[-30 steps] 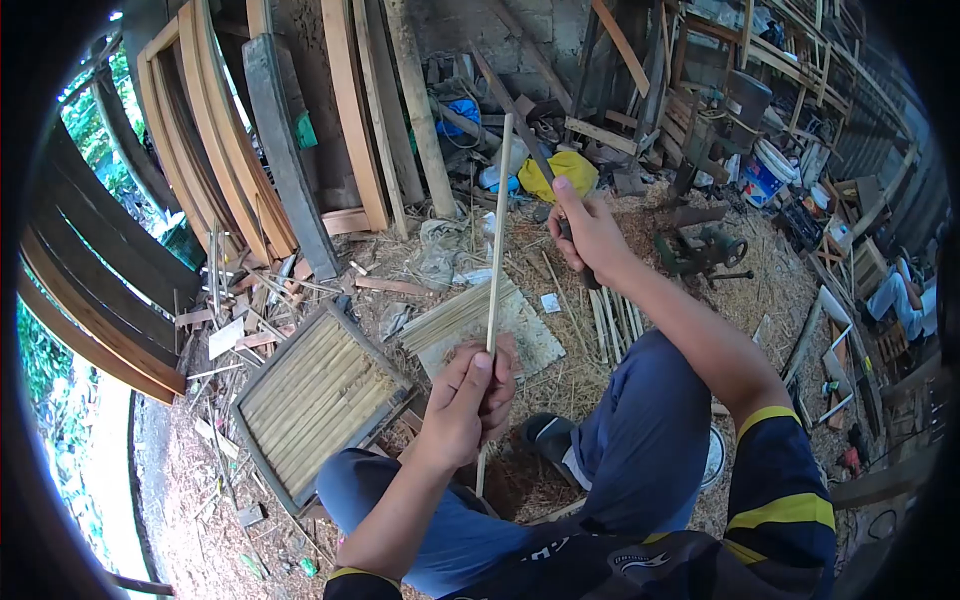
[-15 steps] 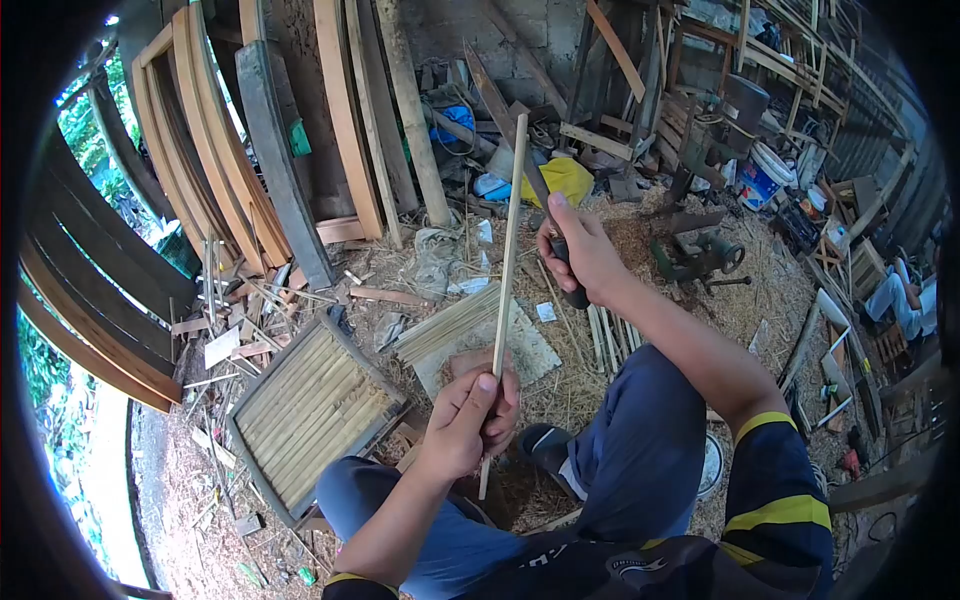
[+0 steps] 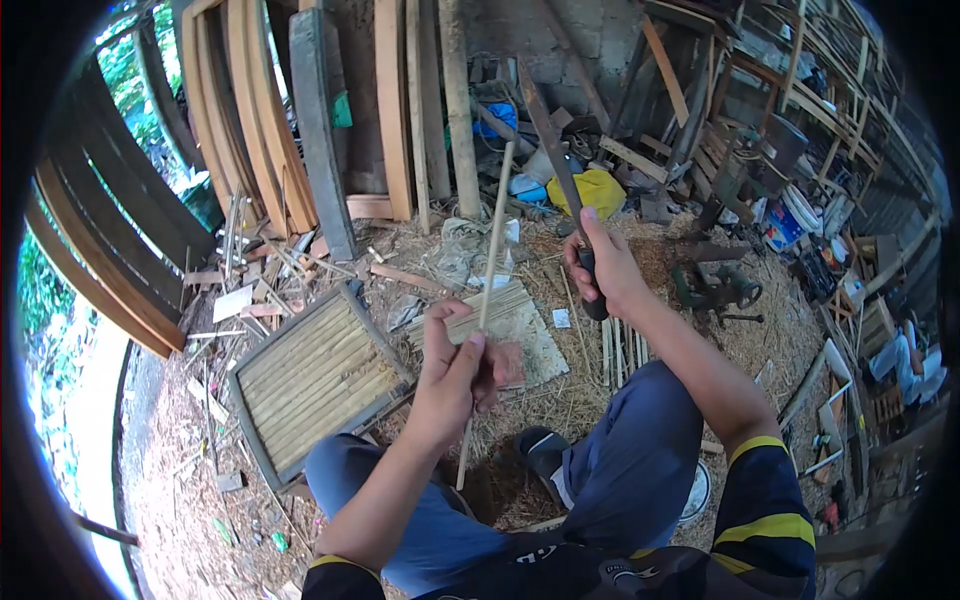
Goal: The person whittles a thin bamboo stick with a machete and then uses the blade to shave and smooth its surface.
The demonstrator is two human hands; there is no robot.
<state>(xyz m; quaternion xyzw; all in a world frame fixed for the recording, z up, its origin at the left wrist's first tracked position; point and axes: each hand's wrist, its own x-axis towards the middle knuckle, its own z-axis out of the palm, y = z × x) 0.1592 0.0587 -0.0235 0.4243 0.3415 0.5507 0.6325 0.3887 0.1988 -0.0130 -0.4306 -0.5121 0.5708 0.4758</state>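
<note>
A thin pale strip of bamboo or wood stands nearly upright in front of me, its lower end between my knees. My left hand holds it below the middle, with thumb against it and the index finger raised. My right hand is closed round the dark handle of a long knife, whose blade points up and away. Blade and strip are apart. Under the strip, on the floor, lies a bundle of thin strips on a pale board.
A framed slatted panel leans at left. Long boards stand behind. A green metal vise and a white bucket are at right. Another person sits at far right. Shavings cover the floor.
The view has shifted, moving the background right. The strip has tilted slightly, and my left index finger has lifted from it. My right hand still holds the knife.
</note>
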